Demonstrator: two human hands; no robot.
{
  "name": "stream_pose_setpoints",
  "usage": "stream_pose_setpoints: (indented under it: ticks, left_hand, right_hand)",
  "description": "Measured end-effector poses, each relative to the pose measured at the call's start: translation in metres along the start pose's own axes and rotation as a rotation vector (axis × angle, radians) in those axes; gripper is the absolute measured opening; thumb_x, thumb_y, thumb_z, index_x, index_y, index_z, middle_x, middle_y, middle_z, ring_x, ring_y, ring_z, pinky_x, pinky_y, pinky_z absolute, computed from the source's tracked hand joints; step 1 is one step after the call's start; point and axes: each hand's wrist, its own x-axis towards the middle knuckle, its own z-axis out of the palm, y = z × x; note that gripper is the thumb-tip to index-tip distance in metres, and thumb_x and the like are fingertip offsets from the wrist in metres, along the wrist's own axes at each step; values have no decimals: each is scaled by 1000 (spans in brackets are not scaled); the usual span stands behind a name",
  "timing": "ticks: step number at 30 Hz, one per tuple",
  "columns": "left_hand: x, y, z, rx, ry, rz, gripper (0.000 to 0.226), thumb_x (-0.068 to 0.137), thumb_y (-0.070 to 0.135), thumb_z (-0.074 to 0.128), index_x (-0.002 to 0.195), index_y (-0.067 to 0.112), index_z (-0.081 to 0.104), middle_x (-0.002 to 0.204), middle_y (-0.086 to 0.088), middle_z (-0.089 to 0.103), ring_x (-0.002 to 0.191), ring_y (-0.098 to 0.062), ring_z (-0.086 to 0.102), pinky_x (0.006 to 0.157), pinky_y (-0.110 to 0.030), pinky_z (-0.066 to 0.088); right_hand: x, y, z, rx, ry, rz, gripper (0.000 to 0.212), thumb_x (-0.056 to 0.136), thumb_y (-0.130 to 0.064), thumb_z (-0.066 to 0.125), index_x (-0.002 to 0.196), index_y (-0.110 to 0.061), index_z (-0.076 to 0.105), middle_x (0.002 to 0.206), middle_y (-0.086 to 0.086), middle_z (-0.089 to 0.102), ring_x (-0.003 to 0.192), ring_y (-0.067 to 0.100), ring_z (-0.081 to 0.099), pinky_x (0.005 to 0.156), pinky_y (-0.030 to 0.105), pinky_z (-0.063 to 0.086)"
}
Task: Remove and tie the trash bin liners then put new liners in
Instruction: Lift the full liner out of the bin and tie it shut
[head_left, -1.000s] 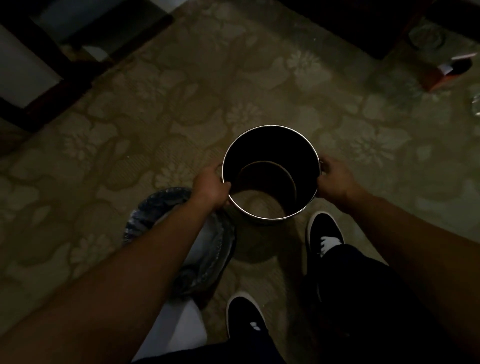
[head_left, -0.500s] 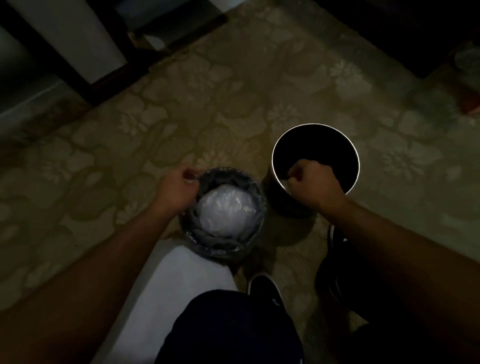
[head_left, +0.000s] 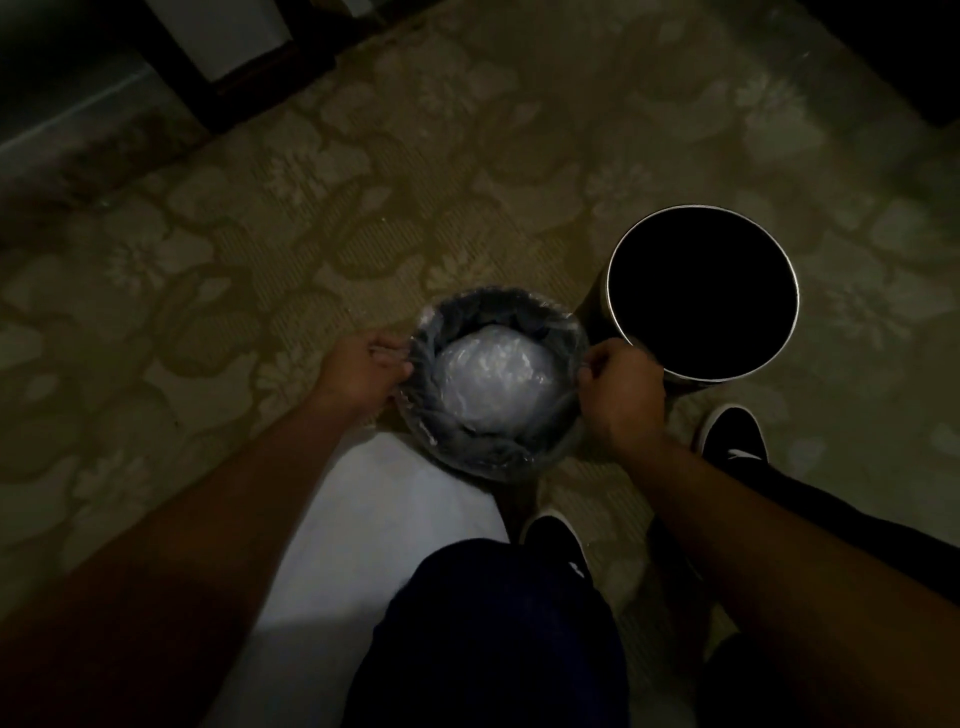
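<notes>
- Head view, task status: two bins stand on the floral carpet (head_left: 311, 208). The unlined bin (head_left: 701, 208), right of centre, shows a bare metal rim and a dark interior; I see no liner in it, so a new one is owed there.
- The lined bin (head_left: 447, 447) sits at frame centre, just beside the unlined bin and lower left of it. Its liner (head_left: 519, 317), thin clear plastic, is folded over the rim all round and has not been lifted out.
- A white bundle (head_left: 493, 382) lies inside that liner, filling most of the opening. I cannot tell what it is.
- Judgement: removal of this liner is at its first step. Lifting, tying and fitting fresh liners to both bins remain.
- Left hand (head_left: 363, 371): at the left edge of the lined bin, fingers curled in and pinching the liner's folded edge. The light is dim, but the grip looks narrow and closed on plastic.
- Right hand (head_left: 621, 389): at the right edge of the same bin, knuckles up, fingers bunched tight around the liner's edge. It overlaps the near rim of the unlined bin in the frame; contact cannot be confirmed.
- Other items: my shoes (head_left: 735, 431) at lower right, and a white sheet (head_left: 374, 519) at lower centre, unidentified.
</notes>
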Motion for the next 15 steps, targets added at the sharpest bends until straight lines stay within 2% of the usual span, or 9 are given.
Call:
stream_pose_setpoints:
  ticks: [2, 4, 5, 7, 9, 11, 12, 14, 15]
  left_hand:
    - [3, -1, -4, 164, 82, 100, 24, 82, -1, 74, 102, 10, 65, 69, 4, 59, 73, -16, 59, 70, -24, 49]
    - [1, 3, -6, 207, 79, 167, 25, 79, 4, 79, 98, 13, 66, 64, 5, 58, 63, -9, 54, 67, -23, 44]
    - [-2, 5, -5, 218, 51, 200, 22, 78, 11, 82, 96, 15, 69, 63, 5, 59, 60, -8, 55, 65, -22, 45]
    - [-8, 10, -3, 244, 12, 244, 14, 85, 34, 78, 88, 21, 75, 68, 6, 67, 61, -3, 60, 59, -16, 45]
    - [-8, 11, -2, 241, 86, 215, 28, 96, 41, 63, 84, 20, 76, 70, 7, 68, 63, -1, 62, 55, -11, 40]
    - [-1, 8, -1, 195, 183, 159, 20, 97, 34, 63, 95, 16, 70, 85, 1, 66, 83, -16, 66, 66, -19, 45]
    - [0, 7, 0, 159, 188, 117, 20, 95, 31, 66, 107, 15, 66, 100, -2, 64, 96, -22, 63, 77, -25, 48]
    - [-2, 2, 6, 61, 90, -8, 44, 94, 25, 69, 134, 16, 53, 120, -2, 54, 110, -21, 56, 92, -33, 49]
    - [-5, 1, 11, -7, 26, -56, 52, 95, 22, 68, 142, 17, 47, 123, -2, 52, 110, -21, 57, 92, -35, 51]
  right_hand:
    - [0, -2, -2, -3, 28, -104, 7, 91, -19, 66, 95, -18, 71, 94, 8, 73, 91, 28, 69, 85, 39, 55]
    - [0, -2, -1, 12, -10, -251, 8, 89, -22, 67, 93, -18, 73, 89, 3, 73, 83, 22, 69, 79, 36, 55]
    - [-1, -2, 0, 20, -47, -300, 14, 90, -30, 66, 89, -19, 74, 82, 0, 72, 76, 18, 68, 75, 33, 54]
    - [-3, 0, 4, 53, -50, -354, 43, 96, -45, 58, 64, -19, 68, 61, -3, 63, 57, 11, 60, 62, 29, 45]
    - [-2, 6, 7, 106, 54, -294, 56, 100, -45, 52, 50, -20, 53, 51, 1, 53, 49, 17, 52, 58, 30, 39]
    - [3, 18, 10, 71, 113, -120, 57, 96, -51, 47, 61, -9, 62, 64, 17, 62, 68, 34, 62, 68, 37, 47]
    - [6, 24, 13, 60, 66, 1, 60, 92, -57, 46, 72, -4, 67, 78, 23, 66, 82, 39, 65, 77, 40, 48]
    - [9, 32, 18, 155, -76, 238, 62, 92, -61, 57, 108, -2, 67, 113, 20, 67, 111, 38, 62, 90, 35, 45]
    - [9, 33, 21, 240, -153, 306, 64, 92, -56, 63, 128, -3, 59, 130, 17, 62, 122, 35, 58, 94, 32, 43]
